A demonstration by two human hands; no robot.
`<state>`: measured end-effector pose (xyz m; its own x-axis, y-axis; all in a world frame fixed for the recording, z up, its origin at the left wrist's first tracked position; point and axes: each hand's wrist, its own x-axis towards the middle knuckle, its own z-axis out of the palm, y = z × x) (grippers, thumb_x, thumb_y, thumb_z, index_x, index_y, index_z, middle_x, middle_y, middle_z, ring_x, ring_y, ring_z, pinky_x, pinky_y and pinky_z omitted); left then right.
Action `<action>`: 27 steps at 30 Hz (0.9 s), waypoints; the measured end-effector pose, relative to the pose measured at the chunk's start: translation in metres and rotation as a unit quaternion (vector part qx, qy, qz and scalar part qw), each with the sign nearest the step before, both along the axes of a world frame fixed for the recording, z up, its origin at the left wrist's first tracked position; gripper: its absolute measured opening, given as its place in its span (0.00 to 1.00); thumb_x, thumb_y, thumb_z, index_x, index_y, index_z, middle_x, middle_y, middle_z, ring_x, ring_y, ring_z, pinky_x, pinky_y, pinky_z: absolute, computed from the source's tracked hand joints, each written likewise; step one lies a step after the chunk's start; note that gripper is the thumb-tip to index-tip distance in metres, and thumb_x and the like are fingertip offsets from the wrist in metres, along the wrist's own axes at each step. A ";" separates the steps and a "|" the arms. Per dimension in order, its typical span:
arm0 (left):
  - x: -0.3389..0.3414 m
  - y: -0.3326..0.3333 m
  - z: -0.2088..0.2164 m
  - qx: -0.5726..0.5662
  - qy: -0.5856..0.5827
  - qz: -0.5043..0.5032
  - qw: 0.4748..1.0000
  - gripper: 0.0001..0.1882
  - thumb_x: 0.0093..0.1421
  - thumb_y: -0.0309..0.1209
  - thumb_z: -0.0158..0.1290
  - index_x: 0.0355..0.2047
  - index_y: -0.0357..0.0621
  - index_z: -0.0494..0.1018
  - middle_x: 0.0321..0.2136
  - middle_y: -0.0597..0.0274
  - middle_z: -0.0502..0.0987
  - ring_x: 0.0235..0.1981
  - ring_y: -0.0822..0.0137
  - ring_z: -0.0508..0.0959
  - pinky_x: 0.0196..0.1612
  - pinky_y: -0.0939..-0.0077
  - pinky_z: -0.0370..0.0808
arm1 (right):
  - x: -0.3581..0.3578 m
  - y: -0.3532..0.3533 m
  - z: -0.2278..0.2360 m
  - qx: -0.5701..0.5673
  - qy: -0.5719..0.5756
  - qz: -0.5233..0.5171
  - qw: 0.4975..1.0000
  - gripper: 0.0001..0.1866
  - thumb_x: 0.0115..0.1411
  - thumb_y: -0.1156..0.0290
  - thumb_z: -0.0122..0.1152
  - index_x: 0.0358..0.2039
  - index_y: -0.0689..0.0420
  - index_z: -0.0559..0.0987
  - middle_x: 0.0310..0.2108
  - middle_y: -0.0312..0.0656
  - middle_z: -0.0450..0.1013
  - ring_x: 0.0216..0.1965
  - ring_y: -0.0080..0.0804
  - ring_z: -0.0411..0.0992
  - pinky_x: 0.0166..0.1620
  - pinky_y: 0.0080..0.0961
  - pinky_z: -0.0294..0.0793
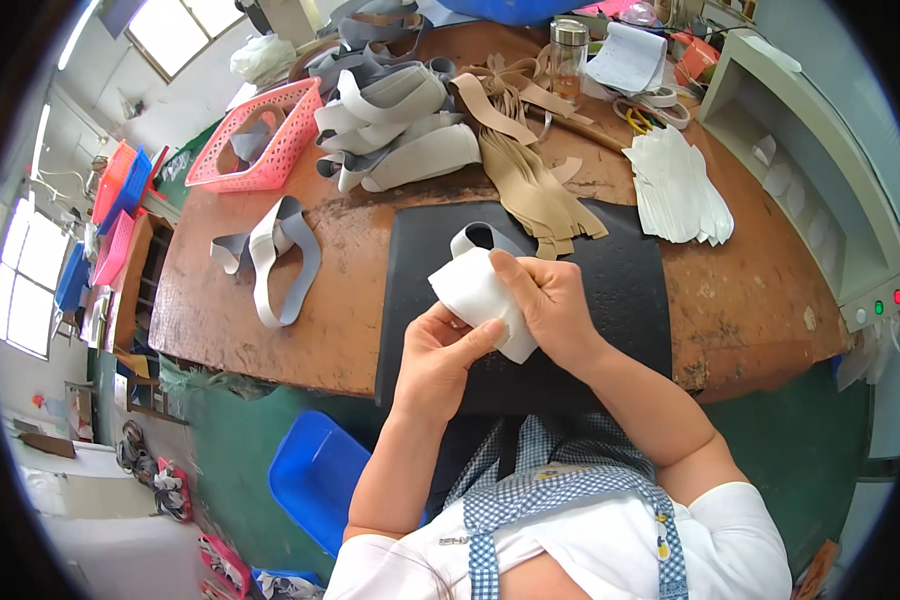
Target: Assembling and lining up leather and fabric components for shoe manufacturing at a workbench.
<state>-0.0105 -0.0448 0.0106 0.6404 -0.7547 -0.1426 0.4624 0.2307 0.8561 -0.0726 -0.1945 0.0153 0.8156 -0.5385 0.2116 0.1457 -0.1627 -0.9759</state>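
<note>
Between my two hands is a curved white piece of sheet material (473, 287), held above a black mat (610, 330). My left hand (438, 350) grips its near left side, with the thumb on top. At its right edge my right hand (550, 305) pinches it between thumb and bent fingers. A grey strip loops up behind the white piece; I cannot tell whether the two are joined. Just beyond my right hand lies a bundle of tan strips (535, 190), its ends on the mat. To the left a loose grey-and-white strip (288, 262) lies curled on the wooden table (350, 345).
A pile of grey strips (400, 130) stands behind the mat, beside a pink basket (235, 180). White strips (678, 185), a glass jar (568, 55) and tape rolls (660, 105) sit at the right. A grey machine (810, 170) borders the table; a blue bin (315, 480) is below.
</note>
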 end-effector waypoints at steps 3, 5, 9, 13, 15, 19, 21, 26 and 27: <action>0.009 0.004 0.004 -0.004 -0.012 0.006 1.000 0.20 0.59 0.22 0.61 0.51 0.33 0.72 0.43 0.60 0.79 0.44 0.69 0.79 0.50 0.72 0.77 | 0.017 0.002 -0.008 0.045 -0.014 -0.002 0.999 0.30 0.70 0.52 0.54 0.18 0.65 0.76 0.11 0.36 0.66 0.17 0.17 0.60 0.20 0.26 0.61; 0.007 0.002 0.002 -0.050 -0.001 0.034 0.998 0.22 0.59 0.19 0.59 0.54 0.32 0.69 0.47 0.58 0.76 0.48 0.68 0.77 0.54 0.72 0.75 | 0.025 0.002 -0.007 0.031 -0.029 -0.022 0.999 0.30 0.71 0.53 0.53 0.19 0.65 0.76 0.11 0.37 0.66 0.17 0.18 0.59 0.21 0.26 0.61; -0.010 -0.013 -0.001 -0.031 -0.157 0.138 0.977 0.20 0.60 0.20 0.60 0.52 0.33 0.69 0.46 0.59 0.76 0.45 0.71 0.77 0.51 0.78 0.73 | 0.039 0.012 -0.016 -0.038 -0.068 -0.100 0.992 0.26 0.72 0.56 0.50 0.24 0.64 0.76 0.13 0.39 0.67 0.17 0.19 0.60 0.22 0.27 0.62; 0.003 -0.005 -0.005 -0.023 -0.052 0.131 0.990 0.13 0.61 0.22 0.60 0.46 0.33 0.74 0.37 0.62 0.79 0.37 0.74 0.78 0.45 0.81 0.75 | 0.036 0.013 -0.014 -0.005 -0.071 -0.100 0.992 0.25 0.73 0.55 0.48 0.26 0.62 0.76 0.16 0.38 0.70 0.19 0.20 0.63 0.24 0.24 0.64; 0.004 -0.003 0.001 -0.062 0.030 0.106 0.992 0.08 0.63 0.24 0.58 0.42 0.34 0.77 0.31 0.66 0.80 0.32 0.76 0.77 0.38 0.82 0.74 | 0.035 0.008 -0.014 0.206 -0.079 0.043 0.974 0.27 0.74 0.52 0.44 0.28 0.60 0.77 0.20 0.33 0.72 0.21 0.20 0.64 0.26 0.21 0.65; 0.013 0.011 -0.002 -0.046 -0.027 0.130 0.990 0.09 0.64 0.26 0.58 0.44 0.35 0.77 0.32 0.65 0.80 0.30 0.78 0.76 0.36 0.84 0.73 | 0.019 -0.007 0.001 0.230 -0.018 0.153 0.961 0.28 0.73 0.47 0.42 0.35 0.59 0.79 0.26 0.32 0.74 0.27 0.16 0.70 0.31 0.16 0.69; 0.016 0.015 -0.002 -0.048 -0.028 0.133 0.990 0.10 0.64 0.26 0.57 0.44 0.35 0.77 0.33 0.65 0.80 0.30 0.78 0.76 0.36 0.84 0.73 | 0.012 -0.007 0.004 0.168 -0.009 0.186 0.968 0.29 0.73 0.44 0.40 0.37 0.58 0.78 0.29 0.32 0.75 0.30 0.14 0.70 0.34 0.14 0.69; 0.008 0.018 0.003 -0.044 0.014 0.122 0.991 0.11 0.64 0.27 0.58 0.45 0.35 0.77 0.36 0.62 0.82 0.35 0.74 0.79 0.41 0.81 0.75 | -0.003 0.004 -0.002 0.072 0.038 0.170 0.982 0.07 0.67 0.69 0.59 0.36 0.59 0.74 0.28 0.31 0.72 0.31 0.15 0.68 0.36 0.15 0.68; 0.004 0.018 0.007 -0.050 0.057 0.122 0.990 0.12 0.63 0.27 0.60 0.45 0.35 0.77 0.38 0.61 0.82 0.37 0.72 0.80 0.43 0.79 0.76 | -0.005 0.004 0.002 0.075 0.039 0.170 0.982 0.07 0.67 0.69 0.59 0.36 0.59 0.74 0.28 0.31 0.72 0.31 0.15 0.68 0.36 0.15 0.68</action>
<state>-0.0062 -0.0273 0.0176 0.7887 -0.5943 -0.1574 0.4758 0.4280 0.7684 -0.0780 -0.1903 0.0170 0.9641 -0.2533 0.0802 0.0904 0.0288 -0.9955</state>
